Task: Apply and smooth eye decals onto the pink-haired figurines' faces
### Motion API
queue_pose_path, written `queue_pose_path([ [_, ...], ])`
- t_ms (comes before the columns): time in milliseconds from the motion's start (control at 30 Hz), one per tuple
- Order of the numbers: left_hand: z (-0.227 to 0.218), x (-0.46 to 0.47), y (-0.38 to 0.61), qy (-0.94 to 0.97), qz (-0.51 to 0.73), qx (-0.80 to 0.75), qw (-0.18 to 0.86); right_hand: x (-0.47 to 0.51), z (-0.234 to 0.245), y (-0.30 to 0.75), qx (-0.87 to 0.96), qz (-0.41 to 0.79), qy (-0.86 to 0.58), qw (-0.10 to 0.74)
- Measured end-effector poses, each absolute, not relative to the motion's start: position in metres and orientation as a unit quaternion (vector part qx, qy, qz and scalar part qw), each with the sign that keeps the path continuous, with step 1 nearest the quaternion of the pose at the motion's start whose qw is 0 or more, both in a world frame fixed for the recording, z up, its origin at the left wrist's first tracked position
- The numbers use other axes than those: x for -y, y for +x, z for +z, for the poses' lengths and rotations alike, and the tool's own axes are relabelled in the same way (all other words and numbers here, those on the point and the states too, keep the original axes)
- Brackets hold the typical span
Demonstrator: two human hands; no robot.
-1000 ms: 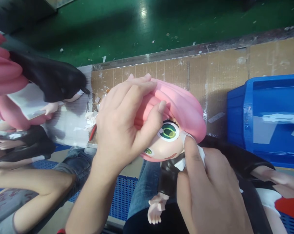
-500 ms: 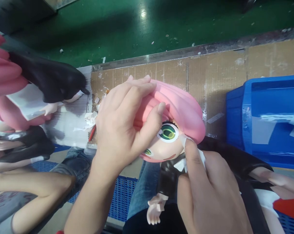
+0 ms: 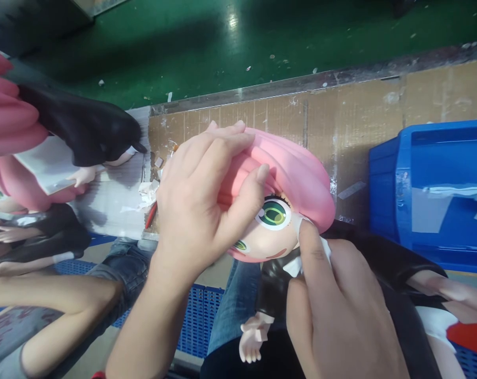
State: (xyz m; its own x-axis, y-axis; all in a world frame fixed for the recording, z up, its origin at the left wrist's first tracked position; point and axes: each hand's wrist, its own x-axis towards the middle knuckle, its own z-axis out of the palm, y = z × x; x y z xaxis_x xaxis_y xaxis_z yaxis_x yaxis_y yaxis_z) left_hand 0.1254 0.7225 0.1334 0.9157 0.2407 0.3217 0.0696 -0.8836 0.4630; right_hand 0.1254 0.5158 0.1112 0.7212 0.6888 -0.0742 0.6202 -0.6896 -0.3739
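1. The plastic doll figure [image 3: 297,176], with moulded pink hair, large green eyes and a black garment, lies at the centre of the frame. Its head points toward the upper right. Its black-clad body runs toward the lower right, largely hidden behind the right hand [image 3: 341,310]. One small doll hand [image 3: 252,337] shows at lower centre.

2. The left hand [image 3: 199,202] covers the pink hair from the left. Its four fingers lie close together over the crown. The thumb [image 3: 260,181] presses on the fringe just above the green eye. The hand is clamped on the doll's head.

3. The right hand enters from the lower right. Its index finger is extended and presses a small piece of white cloth [image 3: 326,248] against the face, just right of the eye at the hairline. The other fingers are curled toward the palm with the cloth trapped beneath the index finger.

4. Surroundings:
- A brown cardboard-covered bench surface [image 3: 360,121] lies behind the doll's head.
- A blue plastic bin [image 3: 384,195] stands at the right edge, near the head but apart from it.
- A glossy green floor [image 3: 222,47] fills the top of the frame.
- More pink-haired dolls [image 3: 9,126] lie stacked at the left edge.
- White scraps [image 3: 146,197] lie on the bench just left of the left hand.
- Another person's forearm [image 3: 52,302] crosses the lower left.
- A blue perforated crate [image 3: 195,316] shows at lower centre.
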Motion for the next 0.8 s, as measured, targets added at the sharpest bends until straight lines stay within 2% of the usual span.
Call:
queue_pose_path([
  [167,0.133,-0.7215,0.125,0.953,0.185,-0.087,0.223,-0.5184,0.1152,0.1275,0.38,0.083,-0.905,0.171],
  [333,0.1334,-0.7211,0.1247,0.954,0.179,-0.088,0.222,-0.524,0.1171,0.1306,0.398,0.044,-0.905,0.145],
  [800,0.1353,-0.7203,0.1252,0.957,0.167,-0.101,0.213,-0.5235,0.1159,0.1297,0.397,0.037,-0.905,0.148],
])
